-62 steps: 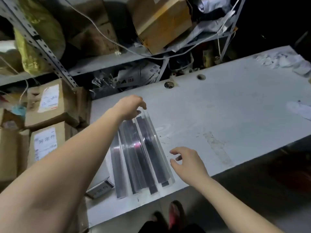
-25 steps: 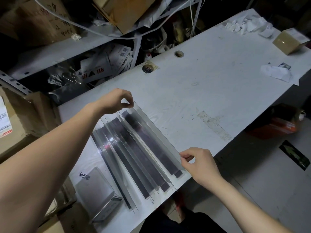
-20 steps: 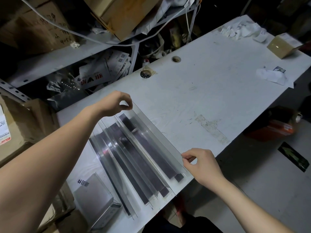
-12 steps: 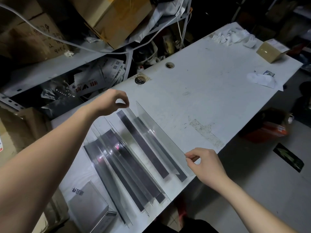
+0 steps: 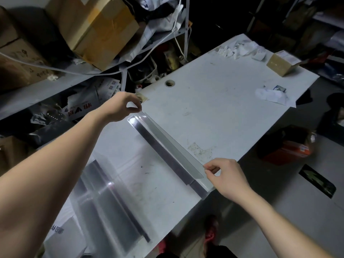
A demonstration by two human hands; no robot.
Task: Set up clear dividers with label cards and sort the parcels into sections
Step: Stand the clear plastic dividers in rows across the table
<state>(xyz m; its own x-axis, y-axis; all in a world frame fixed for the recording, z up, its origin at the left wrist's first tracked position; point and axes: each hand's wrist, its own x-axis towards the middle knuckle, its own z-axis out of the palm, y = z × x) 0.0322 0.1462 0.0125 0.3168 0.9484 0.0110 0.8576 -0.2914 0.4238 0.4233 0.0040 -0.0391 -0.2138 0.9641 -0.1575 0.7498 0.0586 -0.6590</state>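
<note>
Head view. Left hand (image 5: 121, 107): thumb and forefinger closed together in a pinch on the far top corner of the clear divider (image 5: 167, 149), other fingers curled under. Right hand (image 5: 225, 175): thumb and forefinger pinch the near top corner of the same divider, remaining fingers loosely curled. Both arms are bare and extended.

Divider: one long transparent strip, L-shaped in section. An upright clear wall rises along the right side of a flat base that carries a dark band. It runs diagonally across the white table (image 5: 214, 112), from near the left hand down to the table's near edge by the right hand. The base looks to be on or just above the surface; I cannot tell which.

Other dividers (image 5: 108, 205) lie in an overlapping stack at the table's near-left, well apart from the held one. A small cardboard box (image 5: 281, 62) sits at the far right corner, with paper scraps (image 5: 240, 49) beside it.
</note>
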